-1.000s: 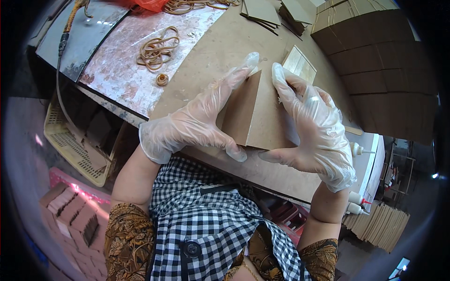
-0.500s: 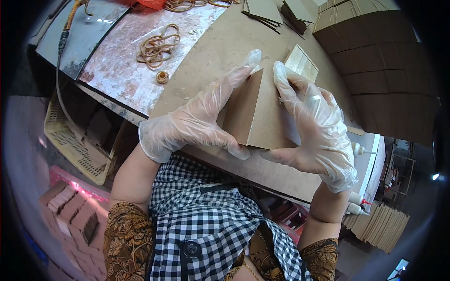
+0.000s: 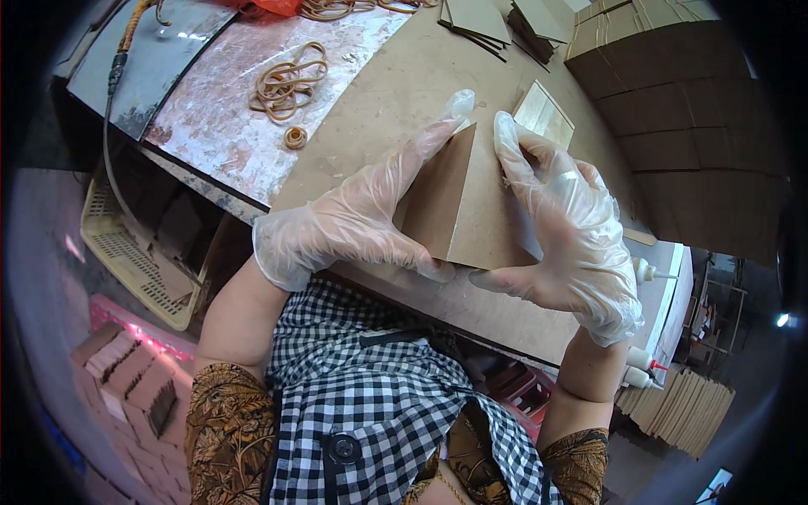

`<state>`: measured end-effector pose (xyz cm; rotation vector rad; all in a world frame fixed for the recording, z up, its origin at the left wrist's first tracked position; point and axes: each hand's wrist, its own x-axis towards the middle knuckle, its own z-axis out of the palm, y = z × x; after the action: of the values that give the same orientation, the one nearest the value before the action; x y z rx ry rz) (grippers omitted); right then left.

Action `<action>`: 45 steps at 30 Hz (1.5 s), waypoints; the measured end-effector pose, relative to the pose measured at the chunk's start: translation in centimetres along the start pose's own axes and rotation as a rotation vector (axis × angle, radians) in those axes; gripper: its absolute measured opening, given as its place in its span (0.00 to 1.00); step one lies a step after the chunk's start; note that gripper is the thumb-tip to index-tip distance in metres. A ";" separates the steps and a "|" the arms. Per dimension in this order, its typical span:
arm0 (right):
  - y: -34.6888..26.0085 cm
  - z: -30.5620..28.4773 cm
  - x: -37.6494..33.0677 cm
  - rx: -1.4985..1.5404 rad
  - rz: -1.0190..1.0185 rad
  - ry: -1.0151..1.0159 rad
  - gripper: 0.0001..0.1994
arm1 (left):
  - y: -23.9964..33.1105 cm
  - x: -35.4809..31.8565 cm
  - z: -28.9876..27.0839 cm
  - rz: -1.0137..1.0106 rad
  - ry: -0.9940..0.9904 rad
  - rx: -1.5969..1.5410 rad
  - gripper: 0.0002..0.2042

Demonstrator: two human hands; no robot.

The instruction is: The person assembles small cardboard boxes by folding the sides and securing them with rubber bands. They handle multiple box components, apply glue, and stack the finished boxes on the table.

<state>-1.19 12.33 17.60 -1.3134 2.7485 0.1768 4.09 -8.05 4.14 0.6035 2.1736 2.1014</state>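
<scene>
Two smooth brown fiberboard panels [image 3: 484, 198] meet along a straight ridge, forming an angled piece above the table between my hands. My left hand [image 3: 362, 210], in a clear thin glove, grips the left side, thumb at the near corner and fingers along the far edge. On the other side my right hand [image 3: 572, 223], gloved the same way, holds the right face, with its thumb near the lower edge and fingertips at the far end. My palms hide part of both faces. Behind my right fingers lies a pale wooden framed panel [image 3: 543, 114].
Rubber bands [image 3: 289, 88] and a small coil [image 3: 295, 137] lie on the stained left part of the table. Brown boards [image 3: 475, 21] are stacked at the far side. Glue bottles [image 3: 644, 271] stand at right, near large cartons [image 3: 682, 118]. A yellow basket [image 3: 139, 261] sits below left.
Both hands keep the same grip on the fiberboard panels. The whole view has shifted very slightly; nothing was taken hold of or let go.
</scene>
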 end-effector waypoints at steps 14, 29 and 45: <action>-0.3 -0.3 0.0 0.052 0.006 -0.024 0.62 | -0.5 0.1 0.4 -0.055 0.026 0.049 0.63; 4.6 1.1 -6.7 0.678 0.057 0.423 0.62 | 4.1 -0.3 -1.0 0.060 0.020 0.145 0.71; 2.6 12.3 -8.1 1.135 0.048 0.539 0.53 | 12.2 9.3 3.7 -0.119 -0.620 1.130 0.69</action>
<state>2.27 21.90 6.66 -0.9771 2.3933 -1.6534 -0.46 -1.71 17.88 0.9398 2.6347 0.3265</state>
